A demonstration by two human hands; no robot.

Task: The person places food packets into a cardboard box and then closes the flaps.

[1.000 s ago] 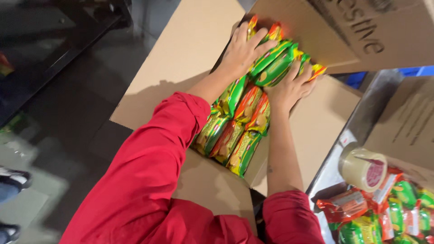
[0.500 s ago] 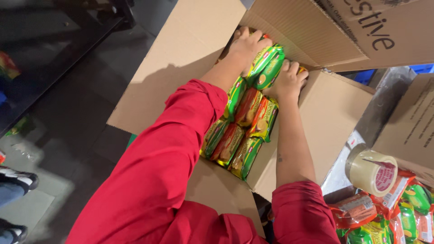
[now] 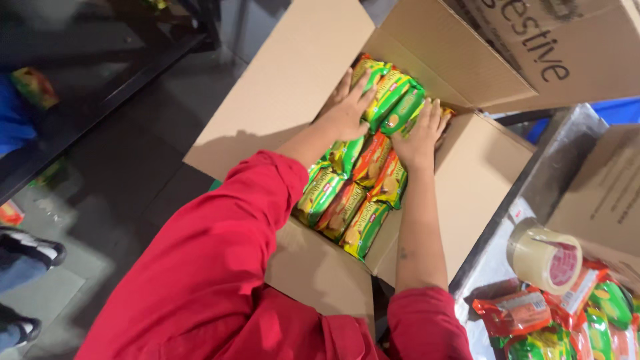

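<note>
Our fingers lie spread and flat, not curled round anything: those of the left hand (image 3: pixel 347 110) press down on the green and yellow biscuit packets (image 3: pixel 390 100) at the far end of the open cardboard box (image 3: pixel 287 87), and those of the right hand (image 3: pixel 420 137) rest just beside them on the same top packets, palm down, as if we were pushing them level. Neither hand grips a packet; both only bear on the wrappers. Under and nearer to us a second row of packets (image 3: pixel 347 203) lies packed side by side, touching one another, filling the box from wall to wall as far as we can see, though our red sleeves (image 3: pixel 220 267) hide the near corner and we cannot tell whether a gap remains there. By our judgement the filling is far along: the lower packets sit snug, the top ones are being settled, and the flaps stand open, unfolded and unsealed. To the right, on a silvery surface (image 3: pixel 493 267), a roll of tape (image 3: pixel 543 257) stands just beside a heap of loose packets (image 3: pixel 567 320) in red and green wrappers, so more goods wait outside the box. Another printed carton (image 3: pixel 547 47) leans above
</note>
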